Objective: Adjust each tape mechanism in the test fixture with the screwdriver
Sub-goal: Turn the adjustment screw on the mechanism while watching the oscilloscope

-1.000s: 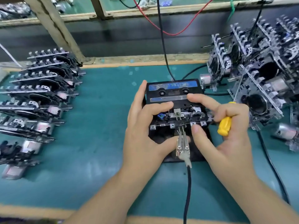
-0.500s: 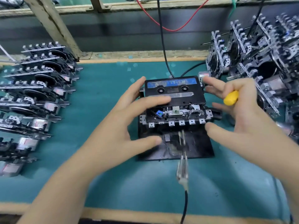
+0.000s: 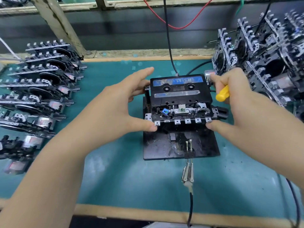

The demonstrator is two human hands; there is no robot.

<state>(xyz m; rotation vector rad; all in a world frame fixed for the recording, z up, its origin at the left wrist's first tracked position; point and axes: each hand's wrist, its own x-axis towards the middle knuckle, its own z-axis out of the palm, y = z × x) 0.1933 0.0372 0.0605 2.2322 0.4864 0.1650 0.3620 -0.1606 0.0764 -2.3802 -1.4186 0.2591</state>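
A tape mechanism (image 3: 181,112) with a black cassette (image 3: 179,91) on top sits on the black test fixture plate (image 3: 164,148) at the table's middle. My left hand (image 3: 118,106) holds the mechanism's left side, thumb at its front left corner and fingers reaching its back left. My right hand (image 3: 236,102) holds the right side with thumb at the front right corner, while its curled fingers keep the yellow-handled screwdriver (image 3: 222,93). A metal clip probe (image 3: 188,174) on a black cable lies off the fixture's front edge.
Rows of tape mechanisms (image 3: 36,89) lie on the green mat (image 3: 115,178) at the left. A tall stack of mechanisms (image 3: 263,60) stands at the right. Black and red cables (image 3: 167,35) run down from the back. The wooden table edge (image 3: 131,213) is near me.
The clip probe has come away from the mechanism and now lies in front of the fixture. Both hands have moved from the middle to the mechanism's two sides.
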